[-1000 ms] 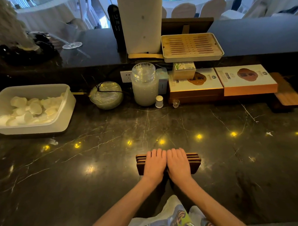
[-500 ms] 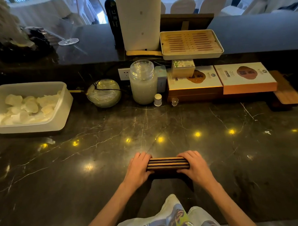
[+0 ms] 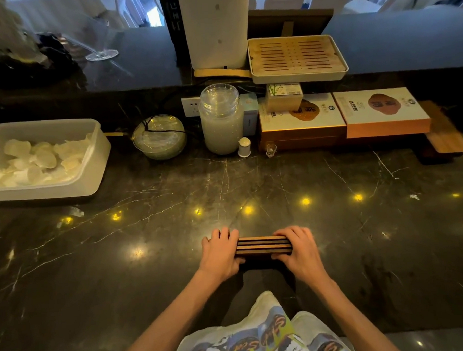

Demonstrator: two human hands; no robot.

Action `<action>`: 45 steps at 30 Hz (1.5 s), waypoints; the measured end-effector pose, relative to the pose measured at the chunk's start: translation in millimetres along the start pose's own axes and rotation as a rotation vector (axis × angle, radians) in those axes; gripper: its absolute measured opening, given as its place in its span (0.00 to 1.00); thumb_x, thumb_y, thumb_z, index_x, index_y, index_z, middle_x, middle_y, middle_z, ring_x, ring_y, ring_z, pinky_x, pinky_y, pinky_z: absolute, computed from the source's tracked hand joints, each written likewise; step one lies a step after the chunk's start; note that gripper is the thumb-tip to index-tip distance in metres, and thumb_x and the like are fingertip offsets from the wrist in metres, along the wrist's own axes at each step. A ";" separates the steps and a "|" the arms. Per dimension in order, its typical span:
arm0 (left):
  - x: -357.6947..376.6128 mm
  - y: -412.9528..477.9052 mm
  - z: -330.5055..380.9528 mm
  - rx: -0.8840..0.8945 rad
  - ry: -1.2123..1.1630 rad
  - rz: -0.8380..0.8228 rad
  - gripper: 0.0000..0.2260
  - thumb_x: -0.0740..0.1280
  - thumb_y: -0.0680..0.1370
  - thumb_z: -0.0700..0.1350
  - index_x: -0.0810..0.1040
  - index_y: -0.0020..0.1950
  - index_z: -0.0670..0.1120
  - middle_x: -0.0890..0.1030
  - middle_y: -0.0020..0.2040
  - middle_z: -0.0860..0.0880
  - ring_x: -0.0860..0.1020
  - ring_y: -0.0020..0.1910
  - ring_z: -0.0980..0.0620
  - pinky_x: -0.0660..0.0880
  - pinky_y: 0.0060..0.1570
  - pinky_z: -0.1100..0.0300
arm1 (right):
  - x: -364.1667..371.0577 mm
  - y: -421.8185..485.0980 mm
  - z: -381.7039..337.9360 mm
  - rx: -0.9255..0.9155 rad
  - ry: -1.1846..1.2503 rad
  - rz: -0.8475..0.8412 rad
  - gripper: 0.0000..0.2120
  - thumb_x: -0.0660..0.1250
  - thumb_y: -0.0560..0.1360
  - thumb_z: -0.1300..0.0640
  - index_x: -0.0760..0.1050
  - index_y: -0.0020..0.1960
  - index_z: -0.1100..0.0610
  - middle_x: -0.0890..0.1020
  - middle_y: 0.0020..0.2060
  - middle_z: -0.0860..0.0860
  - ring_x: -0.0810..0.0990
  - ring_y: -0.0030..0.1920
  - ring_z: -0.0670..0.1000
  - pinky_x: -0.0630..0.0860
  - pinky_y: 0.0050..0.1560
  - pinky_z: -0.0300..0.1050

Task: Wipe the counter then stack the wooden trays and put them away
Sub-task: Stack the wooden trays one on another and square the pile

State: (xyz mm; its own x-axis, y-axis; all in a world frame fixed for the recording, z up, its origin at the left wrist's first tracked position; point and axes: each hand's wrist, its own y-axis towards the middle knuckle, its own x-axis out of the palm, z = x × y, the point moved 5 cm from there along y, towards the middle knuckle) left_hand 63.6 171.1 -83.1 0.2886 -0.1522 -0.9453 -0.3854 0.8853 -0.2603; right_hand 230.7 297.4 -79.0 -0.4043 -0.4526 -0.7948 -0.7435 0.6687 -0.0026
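Note:
A stack of several thin wooden trays (image 3: 264,245) stands on its edge on the dark marble counter (image 3: 361,249), close to the near side. My left hand (image 3: 220,252) grips the stack's left end, fingers curled over the top. My right hand (image 3: 298,249) grips the right end the same way. Only the layered edges of the trays show between my hands.
A white tub (image 3: 97,165) of pale discs sits at the left. Along the back stand a glass bowl (image 3: 159,137), a glass jar (image 3: 220,120), a small white bottle (image 3: 244,147), boxes (image 3: 381,115) and a wooden board (image 3: 445,136). A slatted tea tray (image 3: 297,58) rests on the upper ledge.
My hands lay flat together on top of the trays a second ago. They moved apart to the two ends and tipped the stack up on its edge, holding it since.

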 end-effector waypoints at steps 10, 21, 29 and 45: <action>0.0 -13.9 -28.4 0.036 -0.649 0.172 0.19 0.76 0.68 0.53 0.76 0.56 0.51 0.73 0.53 0.56 0.68 0.53 0.59 0.67 0.53 0.67 | 7.5 -18.0 31.3 0.213 0.494 0.007 0.35 0.80 0.65 0.61 0.69 0.66 0.47 0.73 0.58 0.49 0.76 0.58 0.46 0.74 0.59 0.40; 2.2 -14.9 -14.0 -0.009 -0.251 0.110 0.21 0.73 0.71 0.53 0.72 0.60 0.52 0.73 0.59 0.54 0.67 0.56 0.53 0.71 0.57 0.57 | -2.2 -8.2 18.4 0.237 0.131 -0.161 0.25 0.79 0.65 0.56 0.72 0.58 0.53 0.74 0.55 0.49 0.76 0.57 0.50 0.75 0.62 0.51; -6.4 4.5 -6.9 0.129 0.025 0.142 0.23 0.70 0.71 0.59 0.70 0.59 0.49 0.74 0.57 0.51 0.72 0.56 0.49 0.71 0.52 0.54 | 38.5 30.3 -50.3 -0.160 -0.513 -0.247 0.23 0.74 0.68 0.44 0.70 0.56 0.52 0.79 0.53 0.49 0.79 0.55 0.53 0.74 0.55 0.49; 49.0 -10.3 -47.4 -0.235 -1.230 0.118 0.25 0.80 0.64 0.39 0.72 0.51 0.58 0.82 0.45 0.59 0.81 0.48 0.61 0.76 0.46 0.69 | 17.8 -19.4 57.6 0.443 0.775 -0.065 0.30 0.81 0.62 0.62 0.71 0.58 0.47 0.81 0.53 0.52 0.81 0.55 0.49 0.78 0.58 0.48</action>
State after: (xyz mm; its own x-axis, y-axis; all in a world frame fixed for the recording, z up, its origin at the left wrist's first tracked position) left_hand 40.2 133.8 -136.1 0.8176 0.5438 -0.1894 -0.5744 0.7469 -0.3350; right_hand 268.7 310.3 -128.0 -0.7339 -0.6620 -0.1523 -0.5688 0.7214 -0.3949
